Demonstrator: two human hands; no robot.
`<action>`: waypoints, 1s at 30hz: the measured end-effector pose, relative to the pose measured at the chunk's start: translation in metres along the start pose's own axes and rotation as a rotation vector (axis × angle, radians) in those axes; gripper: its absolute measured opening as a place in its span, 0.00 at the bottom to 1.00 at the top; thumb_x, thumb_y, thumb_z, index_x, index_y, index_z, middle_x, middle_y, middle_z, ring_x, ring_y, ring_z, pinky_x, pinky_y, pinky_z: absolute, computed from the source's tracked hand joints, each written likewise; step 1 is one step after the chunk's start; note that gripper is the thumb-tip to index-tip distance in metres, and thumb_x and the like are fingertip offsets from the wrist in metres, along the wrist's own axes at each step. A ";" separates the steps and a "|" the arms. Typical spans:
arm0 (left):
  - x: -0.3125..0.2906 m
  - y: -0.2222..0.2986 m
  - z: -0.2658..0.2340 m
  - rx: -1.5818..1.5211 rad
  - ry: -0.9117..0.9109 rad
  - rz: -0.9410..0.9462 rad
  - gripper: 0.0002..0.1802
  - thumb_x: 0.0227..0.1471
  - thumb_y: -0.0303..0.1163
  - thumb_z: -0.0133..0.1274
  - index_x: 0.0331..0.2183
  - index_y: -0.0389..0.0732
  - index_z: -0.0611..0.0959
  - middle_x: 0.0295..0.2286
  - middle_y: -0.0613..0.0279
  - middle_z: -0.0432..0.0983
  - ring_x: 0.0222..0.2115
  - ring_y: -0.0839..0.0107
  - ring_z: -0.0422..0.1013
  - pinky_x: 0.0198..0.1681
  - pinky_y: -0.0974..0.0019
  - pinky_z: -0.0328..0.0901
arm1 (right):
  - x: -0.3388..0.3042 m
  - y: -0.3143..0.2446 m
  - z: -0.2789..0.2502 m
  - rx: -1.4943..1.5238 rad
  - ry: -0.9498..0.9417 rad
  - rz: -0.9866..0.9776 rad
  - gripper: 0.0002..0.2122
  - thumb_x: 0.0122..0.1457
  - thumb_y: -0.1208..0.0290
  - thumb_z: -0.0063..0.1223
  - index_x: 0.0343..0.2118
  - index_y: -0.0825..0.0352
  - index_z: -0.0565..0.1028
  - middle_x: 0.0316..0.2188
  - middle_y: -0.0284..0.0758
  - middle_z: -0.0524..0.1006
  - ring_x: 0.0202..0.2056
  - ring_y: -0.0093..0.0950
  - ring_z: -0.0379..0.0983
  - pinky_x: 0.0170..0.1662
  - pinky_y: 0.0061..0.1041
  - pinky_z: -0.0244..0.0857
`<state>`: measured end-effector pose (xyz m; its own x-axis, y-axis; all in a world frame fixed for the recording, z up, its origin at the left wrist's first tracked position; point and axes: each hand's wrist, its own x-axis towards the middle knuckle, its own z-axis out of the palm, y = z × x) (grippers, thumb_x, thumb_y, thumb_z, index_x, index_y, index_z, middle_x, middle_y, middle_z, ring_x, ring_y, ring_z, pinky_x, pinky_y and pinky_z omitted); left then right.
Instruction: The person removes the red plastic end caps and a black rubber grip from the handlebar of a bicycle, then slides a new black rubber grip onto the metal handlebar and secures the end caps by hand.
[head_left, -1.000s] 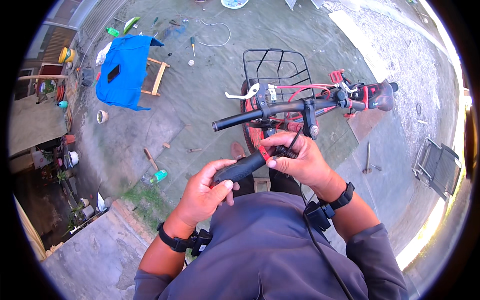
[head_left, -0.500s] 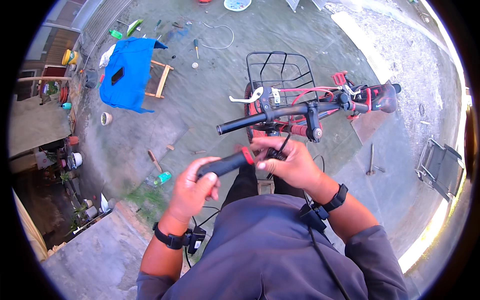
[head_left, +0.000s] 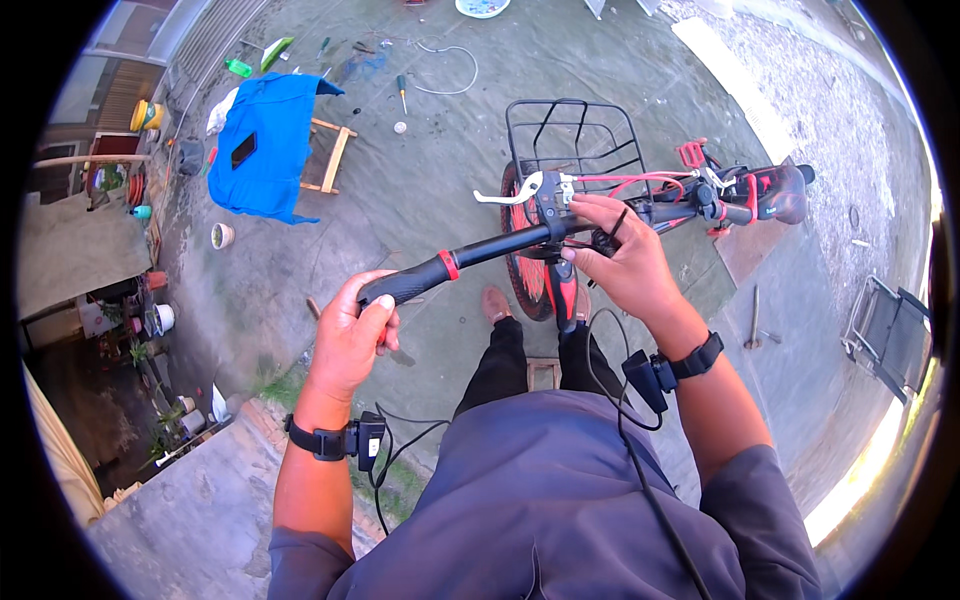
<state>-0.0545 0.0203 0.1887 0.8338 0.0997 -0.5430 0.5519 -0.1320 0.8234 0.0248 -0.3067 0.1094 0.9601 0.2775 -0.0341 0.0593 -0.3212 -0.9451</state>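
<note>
My left hand [head_left: 362, 325] is wrapped round a black rubber handlebar grip [head_left: 405, 281] with a red collar. The collar end meets the bare left end of the bicycle's black handlebar [head_left: 505, 242]; how far the grip sits over it I cannot tell. My right hand [head_left: 630, 262] is at the bar beside the white brake lever [head_left: 508, 192], fingers above and thumb below. Within its curled fingers is a small black coiled thing [head_left: 604, 242], partly hidden. Below the bar the red-and-black front fork [head_left: 565, 297] shows beside the wheel.
A black wire basket [head_left: 580, 145] is mounted at the bicycle's front. At the left stands a stool under a blue cloth [head_left: 262, 180] with a phone on it. A screwdriver [head_left: 402, 95] and hammer [head_left: 753, 320] lie on the ground; a folded chair [head_left: 885, 335] is far right.
My left hand has brought the grip up against the handlebar's end. My right hand has moved up and right to the brake lever, the black coiled thing still in it.
</note>
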 end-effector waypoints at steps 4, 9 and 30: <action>0.006 -0.001 -0.004 -0.016 -0.020 0.002 0.18 0.60 0.29 0.49 0.51 0.37 0.75 0.25 0.67 0.74 0.20 0.81 0.70 0.22 0.76 0.61 | 0.002 0.002 0.004 0.003 -0.045 0.078 0.25 0.49 0.75 0.69 0.52 0.67 0.76 0.54 0.39 0.73 0.56 0.32 0.71 0.56 0.31 0.67; 0.015 -0.002 -0.010 -0.010 -0.049 0.026 0.18 0.59 0.30 0.49 0.51 0.37 0.75 0.25 0.66 0.75 0.21 0.80 0.71 0.22 0.75 0.61 | 0.008 0.007 0.005 -0.043 -0.094 0.046 0.26 0.48 0.74 0.69 0.52 0.67 0.75 0.52 0.39 0.74 0.54 0.31 0.71 0.57 0.30 0.66; 0.026 0.000 -0.013 -0.046 -0.114 -0.046 0.19 0.60 0.34 0.56 0.50 0.36 0.75 0.27 0.62 0.78 0.20 0.79 0.72 0.20 0.77 0.61 | 0.017 0.020 0.003 -0.037 -0.244 0.059 0.33 0.45 0.73 0.71 0.56 0.70 0.70 0.47 0.41 0.69 0.51 0.36 0.67 0.56 0.31 0.62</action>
<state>-0.0329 0.0354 0.1765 0.8051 -0.0088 -0.5931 0.5904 -0.0841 0.8027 0.0413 -0.3055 0.0893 0.8682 0.4661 -0.1701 0.0196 -0.3747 -0.9269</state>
